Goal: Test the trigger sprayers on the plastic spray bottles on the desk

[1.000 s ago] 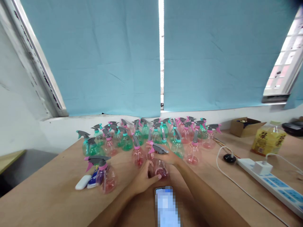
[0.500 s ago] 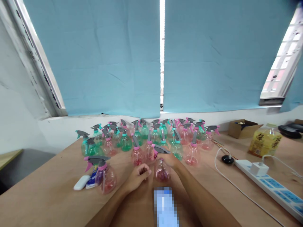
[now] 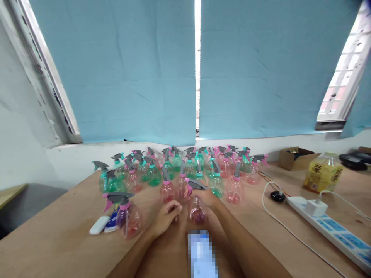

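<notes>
Fingers of the right hand wrap a pink bottle near the table's front edge; the left hand is loosely curled beside it. Blue blinds hang behind.

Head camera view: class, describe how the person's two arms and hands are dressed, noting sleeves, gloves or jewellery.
Both forearms are bare with no sleeves in view. The left hand and the right hand wear no gloves, and no rings, watch or wristband can be made out.
</notes>
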